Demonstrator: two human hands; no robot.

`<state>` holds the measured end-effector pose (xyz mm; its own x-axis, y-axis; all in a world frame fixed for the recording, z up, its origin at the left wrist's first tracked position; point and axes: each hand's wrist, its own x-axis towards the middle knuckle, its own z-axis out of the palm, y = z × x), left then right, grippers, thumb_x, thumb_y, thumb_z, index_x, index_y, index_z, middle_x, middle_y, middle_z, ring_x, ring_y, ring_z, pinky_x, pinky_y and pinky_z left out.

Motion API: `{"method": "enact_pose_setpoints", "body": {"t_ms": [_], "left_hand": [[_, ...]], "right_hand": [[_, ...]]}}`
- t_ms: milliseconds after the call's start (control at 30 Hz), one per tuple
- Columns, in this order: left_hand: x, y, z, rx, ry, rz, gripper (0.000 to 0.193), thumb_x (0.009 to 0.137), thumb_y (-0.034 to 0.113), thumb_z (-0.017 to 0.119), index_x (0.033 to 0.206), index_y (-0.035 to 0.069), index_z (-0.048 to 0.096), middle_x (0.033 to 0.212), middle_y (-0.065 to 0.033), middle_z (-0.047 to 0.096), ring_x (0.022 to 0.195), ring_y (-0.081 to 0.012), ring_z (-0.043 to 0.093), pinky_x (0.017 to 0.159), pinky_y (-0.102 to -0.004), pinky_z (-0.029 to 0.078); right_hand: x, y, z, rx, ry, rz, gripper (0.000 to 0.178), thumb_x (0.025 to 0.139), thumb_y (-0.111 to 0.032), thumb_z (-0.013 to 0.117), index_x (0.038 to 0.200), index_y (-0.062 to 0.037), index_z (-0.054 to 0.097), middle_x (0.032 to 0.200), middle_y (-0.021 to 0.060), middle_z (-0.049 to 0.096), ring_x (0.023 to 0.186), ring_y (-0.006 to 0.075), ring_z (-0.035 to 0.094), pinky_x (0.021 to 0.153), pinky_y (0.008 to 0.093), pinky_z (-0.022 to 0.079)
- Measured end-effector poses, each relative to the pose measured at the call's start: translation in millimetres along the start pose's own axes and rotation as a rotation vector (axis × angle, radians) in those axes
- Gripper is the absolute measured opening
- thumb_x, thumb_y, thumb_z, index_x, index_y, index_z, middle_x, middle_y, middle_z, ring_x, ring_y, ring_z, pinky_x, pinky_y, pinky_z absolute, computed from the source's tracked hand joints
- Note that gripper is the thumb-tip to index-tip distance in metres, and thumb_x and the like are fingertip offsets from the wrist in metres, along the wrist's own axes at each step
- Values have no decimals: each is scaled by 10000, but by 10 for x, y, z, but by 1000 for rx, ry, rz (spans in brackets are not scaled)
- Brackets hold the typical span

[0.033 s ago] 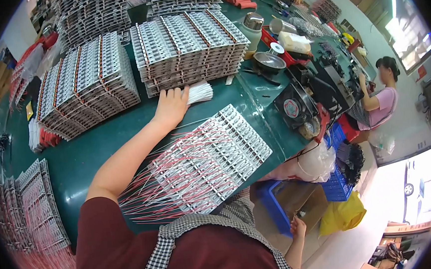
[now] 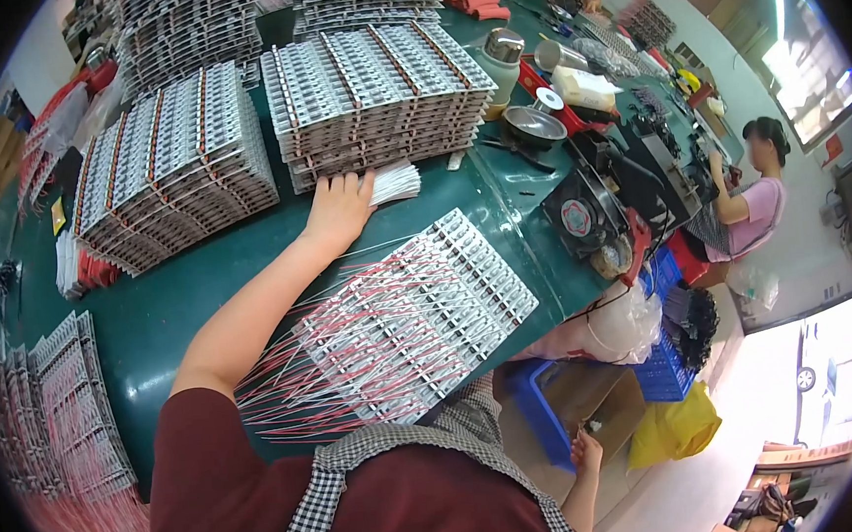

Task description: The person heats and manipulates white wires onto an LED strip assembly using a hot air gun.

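In front of the right-hand stack of circuit board panels (image 2: 380,96), my left hand (image 2: 336,213) reaches across the table. Its fingers curl over the left end of a bundle of white wires (image 2: 397,183). Nearer me lies a single board panel (image 2: 448,299) with rows of small parts; red and white wires (image 2: 325,372) fan out over its left half. Low at the right, beside the table, my right hand (image 2: 586,451) is closed in a pinch over an open cardboard box (image 2: 608,401). What its fingertips hold is too small to make out.
Another board stack (image 2: 177,165) stands at left, and wired panels (image 2: 80,409) hang past the left edge. Beyond the wires are a metal bowl (image 2: 533,123), a flask (image 2: 503,63) and a black fan unit (image 2: 580,214). A co-worker in pink (image 2: 758,203) sits at right.
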<state>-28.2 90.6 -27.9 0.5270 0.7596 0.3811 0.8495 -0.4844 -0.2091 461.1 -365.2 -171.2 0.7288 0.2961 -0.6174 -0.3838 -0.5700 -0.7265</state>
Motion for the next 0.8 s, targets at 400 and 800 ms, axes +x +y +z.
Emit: {"method": "enact_pose_setpoints", "body": {"t_ms": [400,800], "left_hand": [[-256,-71,-120,-124,191,-3,512,737,294,651,1171,63,509,1039,-104,525,1020,-275,475,841,-448,383],[-2592,-1973,-1228,14,1057,-815,141,787,119,585,670,55,538,609,-119,538,542,-302,522,497,-395,394]], "right_hand": [[-31,-58,208,-142,-291,-1,213,812,-258,599,911,-98,498,824,68,459,710,187,467,578,304,363],[921,-46,184,-212,-131,133,336,852,-199,585,1101,26,566,1016,148,618,825,238,613,657,309,507]]}}
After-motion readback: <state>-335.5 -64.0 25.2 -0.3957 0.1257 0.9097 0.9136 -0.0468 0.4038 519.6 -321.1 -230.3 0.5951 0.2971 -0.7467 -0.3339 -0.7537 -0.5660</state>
